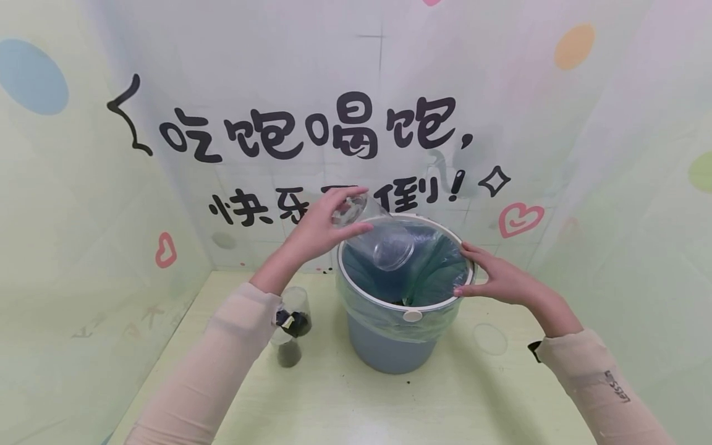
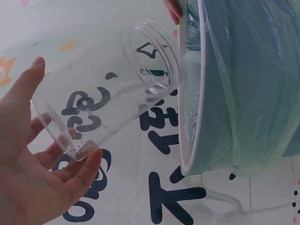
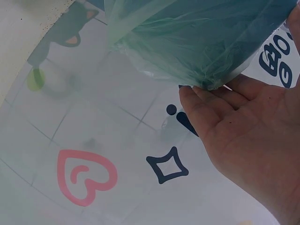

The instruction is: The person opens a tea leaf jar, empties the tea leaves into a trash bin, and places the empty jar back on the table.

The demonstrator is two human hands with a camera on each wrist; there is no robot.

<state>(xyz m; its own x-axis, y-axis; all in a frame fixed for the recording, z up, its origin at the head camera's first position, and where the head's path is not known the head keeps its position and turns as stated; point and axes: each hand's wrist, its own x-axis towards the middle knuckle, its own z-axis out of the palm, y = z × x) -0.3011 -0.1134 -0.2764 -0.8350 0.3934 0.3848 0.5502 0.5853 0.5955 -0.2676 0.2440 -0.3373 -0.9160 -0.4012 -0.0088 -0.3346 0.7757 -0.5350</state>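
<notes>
My left hand [image 1: 325, 225] holds a clear plastic jar [image 2: 101, 89] by its base end, thumb and fingers spread round it. Tilted mouth-down, the jar reaches over the rim into the blue trash bin [image 1: 389, 352]. It looks see-through, with small drops or bits near its base. A thin green bag [image 1: 439, 272] lines the bin and folds over the white rim. On the right side of the bin, my right hand [image 1: 497, 278] holds the rim with thumb and fingers apart; in the right wrist view its fingers [image 3: 206, 105] lie against the bag.
Left of the bin stand clear containers [image 1: 289, 352] with dark contents, partly behind the left sleeve. A clear round lid or ring [image 1: 491, 339] lies on the pale table [image 1: 334, 408] at the right. Printed sheets [image 1: 289, 62] wall the back and sides.
</notes>
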